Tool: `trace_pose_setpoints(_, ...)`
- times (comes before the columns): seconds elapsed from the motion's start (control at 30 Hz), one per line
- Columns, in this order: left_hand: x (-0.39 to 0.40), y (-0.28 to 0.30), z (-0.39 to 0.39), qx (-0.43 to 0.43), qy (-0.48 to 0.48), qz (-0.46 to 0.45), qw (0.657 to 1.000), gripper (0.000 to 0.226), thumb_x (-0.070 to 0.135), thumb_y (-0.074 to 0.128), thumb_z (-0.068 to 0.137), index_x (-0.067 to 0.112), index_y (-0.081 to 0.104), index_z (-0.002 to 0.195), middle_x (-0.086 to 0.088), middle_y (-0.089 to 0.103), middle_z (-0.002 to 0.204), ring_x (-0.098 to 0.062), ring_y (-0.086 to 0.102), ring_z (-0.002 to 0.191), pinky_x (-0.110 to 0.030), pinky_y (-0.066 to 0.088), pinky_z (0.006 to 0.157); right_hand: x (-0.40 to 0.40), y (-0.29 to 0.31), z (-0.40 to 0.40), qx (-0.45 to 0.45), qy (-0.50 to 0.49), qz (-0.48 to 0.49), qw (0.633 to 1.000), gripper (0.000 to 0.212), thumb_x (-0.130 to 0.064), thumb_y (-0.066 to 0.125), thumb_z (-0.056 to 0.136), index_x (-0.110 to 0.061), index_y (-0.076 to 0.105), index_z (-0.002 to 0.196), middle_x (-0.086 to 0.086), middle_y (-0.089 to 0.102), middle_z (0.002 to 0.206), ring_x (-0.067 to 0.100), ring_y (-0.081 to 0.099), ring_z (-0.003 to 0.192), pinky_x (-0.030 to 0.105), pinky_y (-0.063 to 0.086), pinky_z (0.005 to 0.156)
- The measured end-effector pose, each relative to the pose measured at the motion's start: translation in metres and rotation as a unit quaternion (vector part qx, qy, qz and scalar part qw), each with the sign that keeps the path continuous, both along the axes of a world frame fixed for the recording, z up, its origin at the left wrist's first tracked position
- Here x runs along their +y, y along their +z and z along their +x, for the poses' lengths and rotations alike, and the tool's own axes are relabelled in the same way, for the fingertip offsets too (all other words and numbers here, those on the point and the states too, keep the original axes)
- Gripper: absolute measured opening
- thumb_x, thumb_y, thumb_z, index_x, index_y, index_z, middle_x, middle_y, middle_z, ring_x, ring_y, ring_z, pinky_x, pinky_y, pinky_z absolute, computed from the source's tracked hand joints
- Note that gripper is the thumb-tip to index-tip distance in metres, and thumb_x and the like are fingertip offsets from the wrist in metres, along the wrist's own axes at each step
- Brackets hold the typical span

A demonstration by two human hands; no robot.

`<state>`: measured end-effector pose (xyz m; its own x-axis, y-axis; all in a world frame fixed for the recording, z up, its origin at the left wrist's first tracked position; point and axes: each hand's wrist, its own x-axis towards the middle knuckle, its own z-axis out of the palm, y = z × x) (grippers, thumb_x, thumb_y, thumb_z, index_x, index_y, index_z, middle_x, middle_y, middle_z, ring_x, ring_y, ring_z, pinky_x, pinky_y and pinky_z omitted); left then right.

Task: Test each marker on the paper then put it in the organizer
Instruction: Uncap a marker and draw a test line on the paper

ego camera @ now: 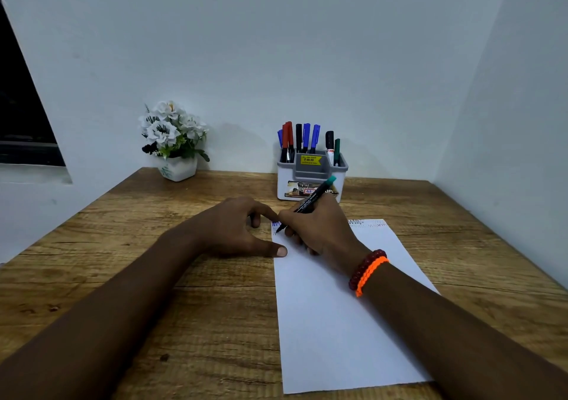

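Observation:
A white sheet of paper lies on the wooden table, with zigzag scribbles along its far edge. My right hand grips a black marker with a teal end, its tip touching the paper's far left corner beside blue scribbles. My left hand rests on the table at the paper's left edge, thumb on the sheet, fingers loosely curled. Behind my hands a white and grey organizer holds several red, blue, black and green markers upright.
A small white pot of white artificial flowers stands at the back left of the wooden table. Walls close in behind and on the right. A dark window is at the far left.

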<state>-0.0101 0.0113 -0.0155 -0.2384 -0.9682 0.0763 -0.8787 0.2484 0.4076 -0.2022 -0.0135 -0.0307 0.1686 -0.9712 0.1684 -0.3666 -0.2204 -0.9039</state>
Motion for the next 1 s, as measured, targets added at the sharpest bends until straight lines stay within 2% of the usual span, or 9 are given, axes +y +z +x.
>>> trace_pose_setpoints(0.23, 0.000, 0.000, -0.001, 0.001, 0.000, -0.001, 1.000, 0.072, 0.078, 0.075, 0.063, 0.047, 0.062, 0.127, 0.014, 0.057, 0.102, -0.004, 0.055, 0.087, -0.024, 0.042, 0.066, -0.004, -0.003, 0.000, -0.003, -0.001, 0.010, 1.000, 0.032, -0.027, 0.079, 0.084, 0.004, 0.073, 0.092, 0.004, 0.071, 0.061, 0.013, 0.058, 0.044, 0.023, 0.040, 0.038)
trace_pose_setpoints(0.57, 0.001, 0.001, -0.001, 0.002, 0.005, -0.003, 1.000, 0.074, 0.077, 0.076, 0.063, 0.046, 0.062, 0.129, 0.015, 0.056, 0.102, -0.003, 0.054, 0.087, -0.023, 0.040, 0.066, -0.010, -0.006, -0.001, 0.002, -0.018, -0.004, 1.000, 0.028, -0.027, 0.079, 0.084, 0.000, 0.073, 0.091, 0.004, 0.074, 0.065, 0.008, 0.057, 0.041, 0.020, 0.038, 0.036)
trace_pose_setpoints(0.73, 0.002, 0.002, -0.002, 0.004, 0.005, -0.003, 1.000, 0.071, 0.072, 0.078, 0.066, 0.044, 0.062, 0.129, 0.014, 0.057, 0.102, -0.002, 0.054, 0.086, -0.022, 0.040, 0.065, -0.011, -0.008, -0.001, 0.015, -0.021, -0.011, 1.000, 0.045, -0.041, 0.080, 0.073, -0.003, 0.073, 0.095, 0.003, 0.075, 0.068, 0.002, 0.059, 0.043, 0.019, 0.040, 0.039)
trace_pose_setpoints(0.87, 0.003, 0.002, -0.003, 0.003, 0.003, -0.003, 1.000, 0.071, 0.071, 0.078, 0.066, 0.044, 0.062, 0.130, 0.014, 0.057, 0.102, -0.002, 0.054, 0.086, -0.021, 0.039, 0.065, -0.012, -0.009, -0.001, 0.006, -0.029, -0.017, 0.999, 0.030, -0.030, 0.081, 0.082, -0.003, 0.073, 0.093, 0.003, 0.075, 0.067, 0.001, 0.059, 0.043, 0.019, 0.040, 0.039)
trace_pose_setpoints(1.0, 0.002, 0.001, -0.001, 0.002, 0.002, -0.004, 1.000, 0.073, 0.074, 0.077, 0.065, 0.044, 0.062, 0.130, 0.015, 0.057, 0.101, -0.001, 0.053, 0.085, -0.021, 0.039, 0.065, -0.012, -0.009, -0.001, 0.008, -0.033, -0.018, 0.999, 0.025, -0.027, 0.081, 0.083, -0.005, 0.072, 0.090, 0.002, 0.074, 0.066, 0.001, 0.057, 0.040, 0.018, 0.038, 0.037)
